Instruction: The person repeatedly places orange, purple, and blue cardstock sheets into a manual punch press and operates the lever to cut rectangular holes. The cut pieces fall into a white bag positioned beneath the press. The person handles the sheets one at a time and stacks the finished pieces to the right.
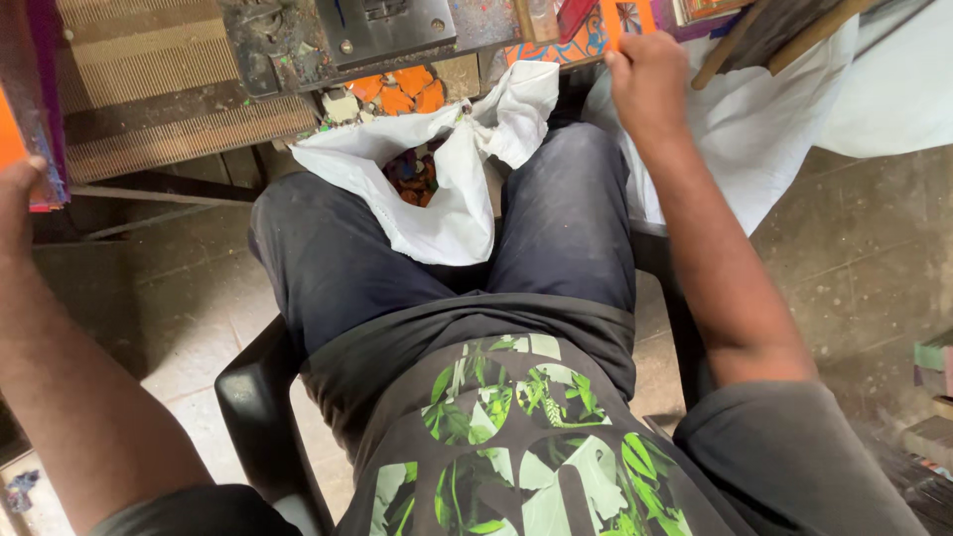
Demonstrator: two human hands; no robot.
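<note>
I sit in a black plastic chair (248,397) in dark trousers. My right hand (647,74) reaches up to the top edge and grips an orange patterned tile (606,30) lying on a metal machine (338,35). At the far left, my left hand (15,194) holds a stack of orange and purple tiles (35,109) by its edge. Between my knees hangs a white cloth bag (442,189), open at the top, with small coloured tile pieces (412,177) inside.
Broken orange and pale tile fragments (397,97) lie under the machine. A ribbed brown board (169,89) lies at upper left. White cloth (774,129) is draped at upper right. The floor (864,258) is bare concrete, with blocks (933,397) at the right edge.
</note>
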